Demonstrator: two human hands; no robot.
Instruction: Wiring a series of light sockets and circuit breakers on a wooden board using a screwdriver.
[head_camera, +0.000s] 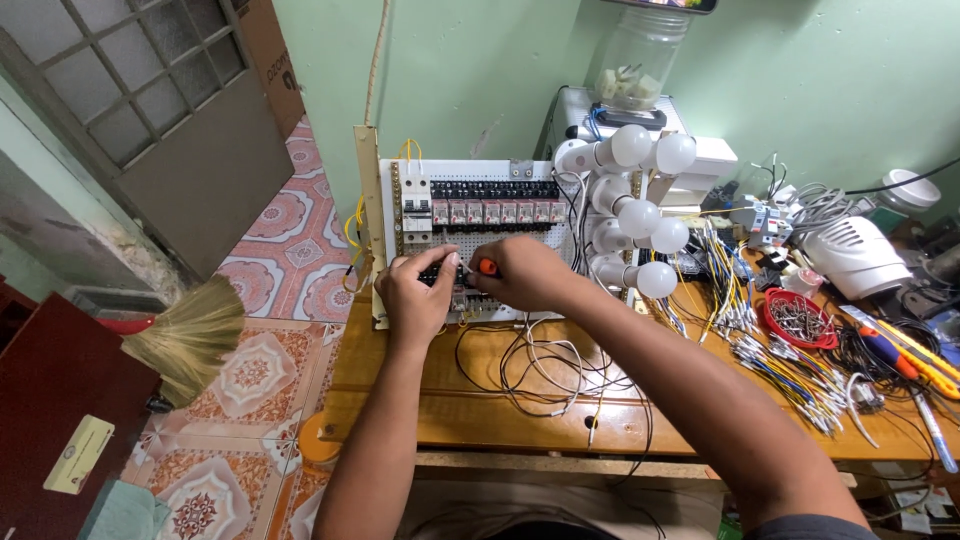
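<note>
Head view, white bulbs (640, 215) right of panel (480, 235), wires (545, 365) in front

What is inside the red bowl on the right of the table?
The red bowl holds a heap of small metal pieces, likely screws; their exact kind is too small to tell, and the bowl's bottom is covered.

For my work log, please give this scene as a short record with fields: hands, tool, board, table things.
left hand: left hand rests on the lower row of the perforated wiring board
right hand: right hand grips an orange-handled screwdriver, tip at the board
board: upright on wooden table, with white bulbs on its right side
table things: loose wires, red bowl of small metal parts
</note>
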